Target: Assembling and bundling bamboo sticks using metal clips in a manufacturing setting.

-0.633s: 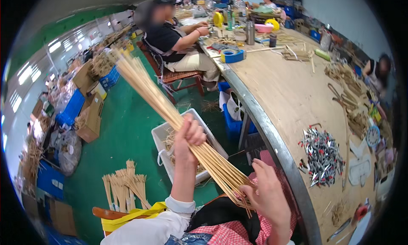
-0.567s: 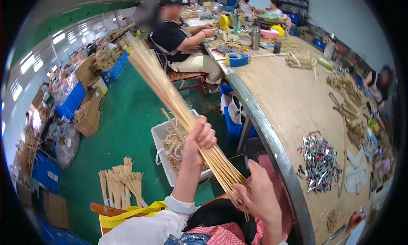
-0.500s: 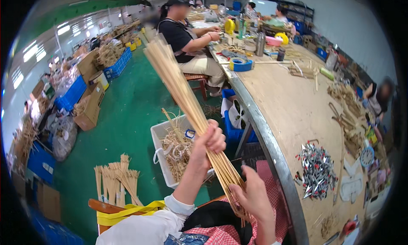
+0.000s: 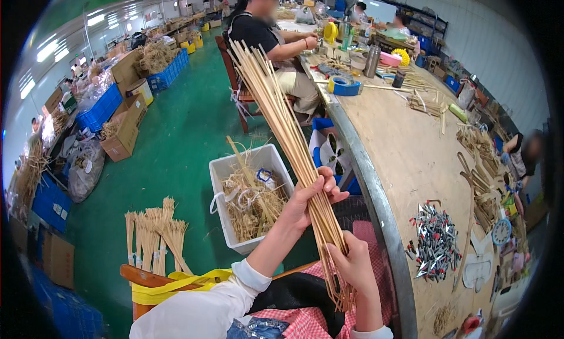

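Note:
A long bundle of thin pale wooden or reed strips [image 4: 283, 130] slants from the upper left down toward my lap. My left hand [image 4: 305, 201] is closed around it below its middle, with the thumb across the front and the fingertips showing on the right side. My right hand [image 4: 354, 269] grips the lower part of the bundle, its thumb pressed on the strips. Below that hand some strips are bent over or looped near the red checked cloth [image 4: 311, 320]. The upper tips fan slightly apart and end at uneven heights.
A white bin [image 4: 242, 245] of straw scraps stands on the green floor. More tied bundles [image 4: 154, 233] stand at the left beside a chair with a yellow strap [image 4: 176, 292]. On the workbench [image 4: 405, 180] at right lies a pile of clips [image 4: 435, 242]. Ahead sits a co-worker [image 4: 261, 33].
My right hand has closed on the bundle's lower end, where it was more open before. The bundle's upper end has shifted right and no longer blurs. The whole view has shifted slightly.

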Motion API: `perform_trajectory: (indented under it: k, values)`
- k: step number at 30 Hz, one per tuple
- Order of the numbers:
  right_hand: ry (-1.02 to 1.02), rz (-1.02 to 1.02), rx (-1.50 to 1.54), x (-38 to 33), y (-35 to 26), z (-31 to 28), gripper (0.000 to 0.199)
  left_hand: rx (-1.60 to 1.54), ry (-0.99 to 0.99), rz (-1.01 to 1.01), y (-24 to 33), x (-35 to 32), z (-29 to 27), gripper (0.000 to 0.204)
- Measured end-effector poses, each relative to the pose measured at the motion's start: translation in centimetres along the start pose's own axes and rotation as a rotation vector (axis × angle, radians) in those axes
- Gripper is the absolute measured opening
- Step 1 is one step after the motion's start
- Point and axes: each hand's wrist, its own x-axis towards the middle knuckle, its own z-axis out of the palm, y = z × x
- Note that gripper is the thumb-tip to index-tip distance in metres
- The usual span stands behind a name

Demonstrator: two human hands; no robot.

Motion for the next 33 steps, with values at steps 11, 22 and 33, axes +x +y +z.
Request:
perform_trajectory:
  k: [11, 22, 33]
  values:
    - [-0.239, 0.168, 0.209, 2.4, 5.1, -3.9, 0.034, -0.072, -0.115, -0.076, -1.4, 2.1, -1.8, 0.020]
    - [0.575, -0.021, -0.189, -6.4, 2.1, -6.3, 0.012, -0.140, -0.028, -0.023, 0.2, 2.1, -2.8, 0.016]
    - [0.571, 0.152, 0.006, -10.0, 5.0, 1.4, 0.016, -0.009, 0.166, 0.073, 1.1, 2.9, -5.6, 0.026]
